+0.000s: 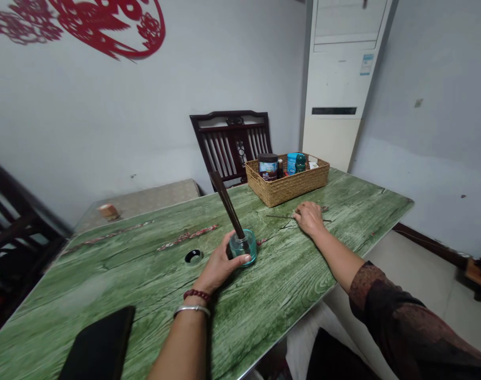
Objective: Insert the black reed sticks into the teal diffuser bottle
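A small glass diffuser bottle (pixel 248 244) with teal liquid stands on the green wood-patterned table. My left hand (pixel 221 264) is closed around it, thumb across the front. Several dark reed sticks (pixel 227 206) lean out of its neck toward the upper left. Farther right, my right hand (pixel 308 216) rests on the tabletop with its fingers bent over a thin dark reed stick (pixel 277 216), whose ends show on both sides of the hand. To the left of the bottle lies a black ring-shaped cap (pixel 193 256).
Behind my right hand sits a woven basket (pixel 291 189) with jars and bottles. A black flat object (pixel 100 345) lies at the table's near left. Beyond the table are a dark wooden chair (pixel 234 140) and a white cabinet-like air conditioner (pixel 331 84).
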A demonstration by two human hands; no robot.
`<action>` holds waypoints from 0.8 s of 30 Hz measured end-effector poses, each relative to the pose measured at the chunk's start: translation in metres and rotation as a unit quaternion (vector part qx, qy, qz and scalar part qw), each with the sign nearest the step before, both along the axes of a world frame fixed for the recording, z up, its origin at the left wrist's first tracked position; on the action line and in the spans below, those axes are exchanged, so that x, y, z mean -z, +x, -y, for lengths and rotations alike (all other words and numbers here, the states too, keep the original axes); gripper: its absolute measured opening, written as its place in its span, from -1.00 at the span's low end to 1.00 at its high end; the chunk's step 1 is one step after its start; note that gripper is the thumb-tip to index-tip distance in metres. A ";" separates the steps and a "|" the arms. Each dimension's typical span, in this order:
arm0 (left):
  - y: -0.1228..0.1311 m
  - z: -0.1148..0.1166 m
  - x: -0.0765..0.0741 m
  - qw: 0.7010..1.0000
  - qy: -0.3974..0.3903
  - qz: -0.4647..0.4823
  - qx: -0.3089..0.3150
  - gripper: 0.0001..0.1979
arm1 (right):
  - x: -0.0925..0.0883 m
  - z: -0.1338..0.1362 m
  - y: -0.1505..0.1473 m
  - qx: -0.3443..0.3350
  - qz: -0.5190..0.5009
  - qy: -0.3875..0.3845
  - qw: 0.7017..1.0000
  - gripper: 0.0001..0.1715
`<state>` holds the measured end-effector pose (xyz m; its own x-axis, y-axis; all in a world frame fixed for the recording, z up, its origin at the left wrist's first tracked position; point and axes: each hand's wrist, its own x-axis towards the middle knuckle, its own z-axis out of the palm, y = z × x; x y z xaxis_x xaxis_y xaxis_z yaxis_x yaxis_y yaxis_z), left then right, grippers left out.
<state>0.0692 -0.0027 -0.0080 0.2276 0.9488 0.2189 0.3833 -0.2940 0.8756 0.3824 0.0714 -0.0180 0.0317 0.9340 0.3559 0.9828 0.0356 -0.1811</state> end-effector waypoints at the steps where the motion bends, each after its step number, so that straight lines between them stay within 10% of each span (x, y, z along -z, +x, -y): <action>1: -0.001 -0.001 0.001 1.000 0.001 -0.001 -0.001 -0.21 | -0.001 0.001 0.000 -0.006 -0.001 -0.007 1.000 -0.67; 9: -0.002 -0.002 0.006 1.000 0.015 0.010 -0.008 -0.19 | -0.005 0.006 -0.012 -0.052 0.063 -0.043 0.996 -0.67; 13: -0.002 -0.003 0.007 1.000 0.016 0.014 -0.001 -0.18 | -0.029 0.008 -0.021 -0.102 -0.104 0.064 0.987 -0.80; 19: -0.003 -0.005 0.009 1.000 0.019 0.015 0.002 -0.18 | -0.098 0.020 -0.060 -0.279 -0.515 0.195 0.787 -0.86; 24: -0.004 -0.007 0.014 0.999 0.024 0.027 0.002 -0.19 | -0.127 0.035 -0.107 -0.384 -0.608 0.160 0.676 -0.75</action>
